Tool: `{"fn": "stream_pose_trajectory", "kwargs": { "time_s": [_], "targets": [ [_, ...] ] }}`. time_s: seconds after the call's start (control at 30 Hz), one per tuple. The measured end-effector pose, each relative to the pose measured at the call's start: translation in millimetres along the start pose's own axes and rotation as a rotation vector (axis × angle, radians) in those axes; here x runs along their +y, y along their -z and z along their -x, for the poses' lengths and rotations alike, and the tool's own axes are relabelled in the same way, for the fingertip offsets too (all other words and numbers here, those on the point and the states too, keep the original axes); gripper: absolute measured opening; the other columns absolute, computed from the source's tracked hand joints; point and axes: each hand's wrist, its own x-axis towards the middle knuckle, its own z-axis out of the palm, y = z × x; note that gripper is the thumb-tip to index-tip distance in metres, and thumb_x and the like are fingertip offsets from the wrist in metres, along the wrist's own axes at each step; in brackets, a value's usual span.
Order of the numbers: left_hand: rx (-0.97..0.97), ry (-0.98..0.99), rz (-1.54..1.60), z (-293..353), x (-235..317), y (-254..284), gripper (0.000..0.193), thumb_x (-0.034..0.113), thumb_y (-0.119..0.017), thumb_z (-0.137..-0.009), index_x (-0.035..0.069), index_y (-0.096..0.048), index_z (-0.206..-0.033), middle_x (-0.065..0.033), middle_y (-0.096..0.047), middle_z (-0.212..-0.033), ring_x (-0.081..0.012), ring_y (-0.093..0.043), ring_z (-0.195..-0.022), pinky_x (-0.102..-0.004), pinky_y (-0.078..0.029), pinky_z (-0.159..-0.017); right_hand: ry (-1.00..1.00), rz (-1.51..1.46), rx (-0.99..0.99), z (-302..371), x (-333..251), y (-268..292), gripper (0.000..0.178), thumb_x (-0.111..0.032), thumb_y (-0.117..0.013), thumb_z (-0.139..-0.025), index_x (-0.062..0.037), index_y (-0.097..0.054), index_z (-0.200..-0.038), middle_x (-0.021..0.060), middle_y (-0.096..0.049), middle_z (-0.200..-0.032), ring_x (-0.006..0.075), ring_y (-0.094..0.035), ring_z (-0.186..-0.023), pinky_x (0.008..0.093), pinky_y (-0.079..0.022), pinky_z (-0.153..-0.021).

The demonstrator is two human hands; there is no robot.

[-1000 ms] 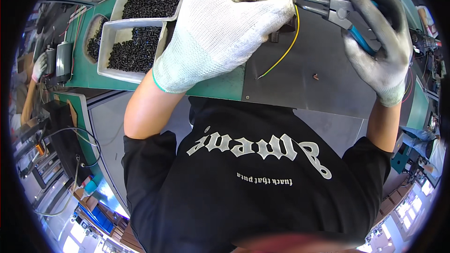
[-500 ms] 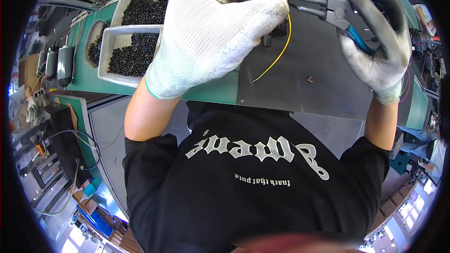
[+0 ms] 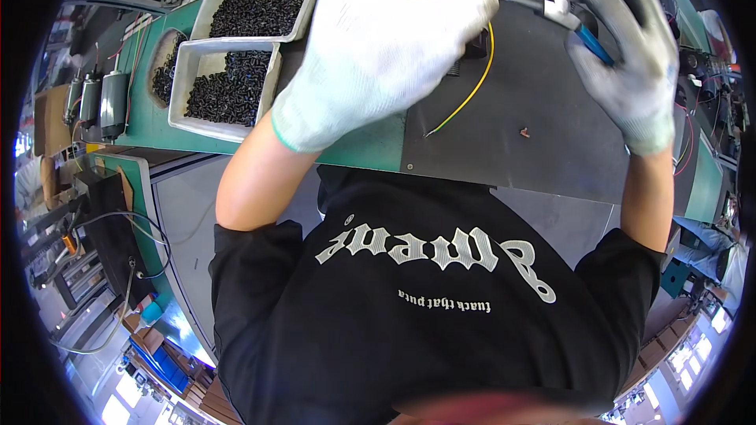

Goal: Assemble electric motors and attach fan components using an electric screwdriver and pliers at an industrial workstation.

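My left hand (image 3: pixel 394 39), in a white knit glove with darkened fingers, is closed at the top of the view; what it grips is mostly hidden behind it. Below its fingertips hangs a yellow-green wire (image 3: pixel 479 88) with a bare end, curving down over the dark mat. A pair of pliers (image 3: pixel 557 6) with long slim dark jaws and a blue handle is in my gloved right hand (image 3: pixel 634 63). The jaws point left, toward the fingertips of my left hand. A dark threaded part shows just under the left hand, largely covered.
Two white trays of small black screws (image 3: pixel 260 4) (image 3: pixel 179 86) stand at the left, beside a smaller container (image 3: pixel 164 67). Silver cylindrical motors (image 3: pixel 115 102) are at the far left. A small reddish scrap (image 3: pixel 525 132) lies on the dark mat (image 3: pixel 472 153).
My left hand has shifted slightly right, uncovering more of the screw trays. The pliers and my right hand have moved a little up and left, the fingers still around the handle.
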Motion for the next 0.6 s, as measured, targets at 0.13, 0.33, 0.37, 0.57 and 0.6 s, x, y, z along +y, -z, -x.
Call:
{"fn": "stream_pose_trajectory", "kwargs": {
  "time_s": [0.13,0.33,0.37,0.57,0.6],
  "targets": [
    [0.235,-0.541,-0.255,-48.0,-84.4,-0.2,0.02,0.017,-0.054,-0.087,-0.001,-0.059,-0.095,-0.0149,-0.063,-0.081,-0.0233,-0.059,-0.077,-0.0347,-0.047,-0.07,-0.516,-0.655,0.066,13.0,53.4,-115.8,0.031,-0.017,-0.062,-0.079,-0.0032,-0.062,-0.107,0.0138,-0.066,-0.097,0.0245,-0.063,-0.085,0.0364,-0.052,-0.076],
    [0.464,-0.179,-0.535,-131.7,-185.3,-37.2,0.039,0.034,-0.048,-0.093,-0.004,-0.059,-0.089,-0.0298,-0.063,-0.093,-0.0449,-0.06,-0.093,-0.0506,-0.047,-0.084,-1.042,-2.372,-0.052,9.8,70.4,-217.7,0.018,-0.014,-0.054,-0.08,-0.0051,-0.062,-0.094,0.0113,-0.067,-0.084,0.028,-0.064,-0.075,0.0421,-0.053,-0.07],
    [0.469,-0.197,-0.518,-133.1,-183.2,-37.5,0.04,0.034,-0.048,-0.093,-0.004,-0.059,-0.089,-0.0293,-0.063,-0.093,-0.0445,-0.06,-0.093,-0.0507,-0.047,-0.084,-1.064,-2.396,-0.05,9.8,66.7,-218.1,0.011,-0.012,-0.056,-0.081,-0.0077,-0.06,-0.09,0.0086,-0.065,-0.079,0.0271,-0.064,-0.068,0.0413,-0.053,-0.066],
    [0.522,-0.247,-0.208,-94.9,-137.5,-46.5,0.034,0.027,-0.063,-0.087,-0.005,-0.058,-0.099,-0.0255,-0.061,-0.099,-0.0388,-0.06,-0.091,-0.0461,-0.047,-0.082,-0.926,-2.299,0.301,30.3,50.0,-189.6,0.031,-0.013,-0.058,-0.078,-0.0068,-0.059,-0.107,0.0119,-0.062,-0.079,0.0274,-0.064,-0.076,0.0394,-0.052,-0.07],
    [0.499,-0.357,-0.134,-75.7,-114.5,-46.5,0.034,0.022,-0.067,-0.085,-0.004,-0.056,-0.104,-0.0233,-0.06,-0.102,-0.0354,-0.06,-0.091,-0.0439,-0.048,-0.081,-0.813,-2.209,0.321,30.0,37.7,-152.0,0.036,-0.013,-0.059,-0.078,-0.004,-0.054,-0.113,0.012,-0.061,-0.081,0.024,-0.063,-0.076,0.0356,-0.051,-0.071]
  ]
}}
